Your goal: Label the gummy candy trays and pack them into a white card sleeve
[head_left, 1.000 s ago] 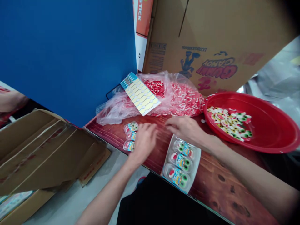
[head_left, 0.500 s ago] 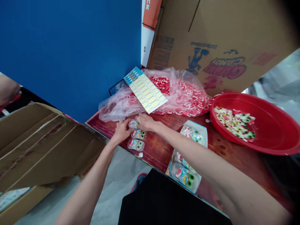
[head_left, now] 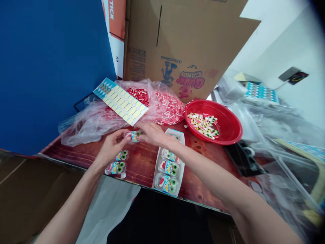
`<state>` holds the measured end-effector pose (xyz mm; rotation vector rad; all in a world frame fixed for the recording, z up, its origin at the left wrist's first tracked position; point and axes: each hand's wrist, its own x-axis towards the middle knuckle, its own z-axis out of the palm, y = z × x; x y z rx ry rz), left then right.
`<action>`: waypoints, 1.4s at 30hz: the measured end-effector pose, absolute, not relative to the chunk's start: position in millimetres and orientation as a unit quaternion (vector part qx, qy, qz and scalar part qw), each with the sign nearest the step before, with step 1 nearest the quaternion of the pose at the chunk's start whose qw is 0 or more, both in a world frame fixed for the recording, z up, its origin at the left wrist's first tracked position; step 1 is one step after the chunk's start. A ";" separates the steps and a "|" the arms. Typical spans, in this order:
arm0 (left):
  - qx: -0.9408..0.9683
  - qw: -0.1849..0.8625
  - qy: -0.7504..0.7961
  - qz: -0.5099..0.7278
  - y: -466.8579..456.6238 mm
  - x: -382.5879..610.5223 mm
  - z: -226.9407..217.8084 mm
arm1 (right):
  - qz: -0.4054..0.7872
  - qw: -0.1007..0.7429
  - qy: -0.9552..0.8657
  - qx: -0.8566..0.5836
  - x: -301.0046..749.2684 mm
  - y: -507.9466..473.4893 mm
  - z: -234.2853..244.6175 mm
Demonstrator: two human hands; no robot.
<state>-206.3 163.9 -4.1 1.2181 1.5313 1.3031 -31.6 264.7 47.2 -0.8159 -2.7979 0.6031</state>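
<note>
Both my hands meet over the red wooden table (head_left: 142, 166). My left hand (head_left: 111, 146) and my right hand (head_left: 150, 133) pinch one small clear candy pack (head_left: 134, 135) between their fingertips, just above the tabletop. Two more candy packs (head_left: 118, 162) lie right under my left hand, near the table's front edge. A white tray (head_left: 169, 162) with several filled candy packs sits under my right forearm.
A sticker sheet (head_left: 120, 101) lies on a clear bag of red-and-white candies (head_left: 162, 105). A red bowl (head_left: 223, 130) of eyeball candies stands to the right. A cardboard box (head_left: 182, 44) and blue board (head_left: 50, 67) stand behind. Plastic sheeting (head_left: 274, 128) covers the right side.
My hands have lifted the top candy pack off the row of three; two stay on the table. The camera has swung right, showing more of the right side.
</note>
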 end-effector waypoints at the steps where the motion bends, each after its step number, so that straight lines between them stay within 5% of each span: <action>1: 0.463 0.409 0.584 0.527 170.9 -191.7 -0.6 | 0.217 0.107 -0.934 -0.262 -13.9 269.1 50.5; 10: 0.603 0.440 0.495 0.445 252.9 -89.8 -4.1 | 0.311 0.213 -0.836 -0.398 114.1 292.7 32.1; 20: 0.666 0.244 0.627 0.322 270.3 -61.7 2.9 | 0.225 0.251 -0.822 -0.459 128.7 285.8 9.5; 35: 0.731 0.100 0.623 0.258 228.6 -75.7 -17.7 | 0.064 0.021 -0.848 -0.525 110.7 272.8 12.5; 42: 0.732 0.132 0.609 0.277 226.4 -79.0 -29.2 | -0.018 0.016 -0.853 -0.521 105.4 264.7 16.5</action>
